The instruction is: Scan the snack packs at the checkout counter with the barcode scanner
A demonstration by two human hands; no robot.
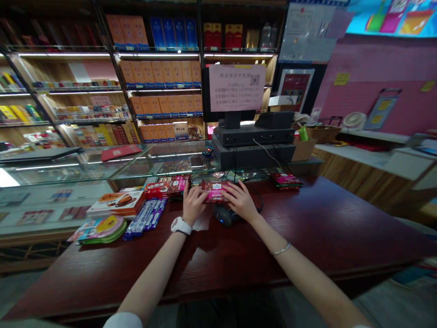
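A red and pink hazelnut chocolate bar (215, 191) is held between my two hands above the dark wooden counter. My left hand (194, 203), wearing a white watch, grips its left end with bent fingers, the index finger beside a stack of red chocolate packs (175, 187). On the right, the fingers of my right hand (243, 200) lie across the front of the bar, with the thumb hidden. Just below the bar sits a black barcode scanner (222, 216), showing a small blue light.
Purple-wrapped bars (146, 217), an orange and white box (118, 202) and round cartoon packs (104, 229) lie left. Another chocolate stack (286, 181) lies right. Behind stand a glass showcase (160, 157) and a dark cash register (252, 148) with trailing cables.
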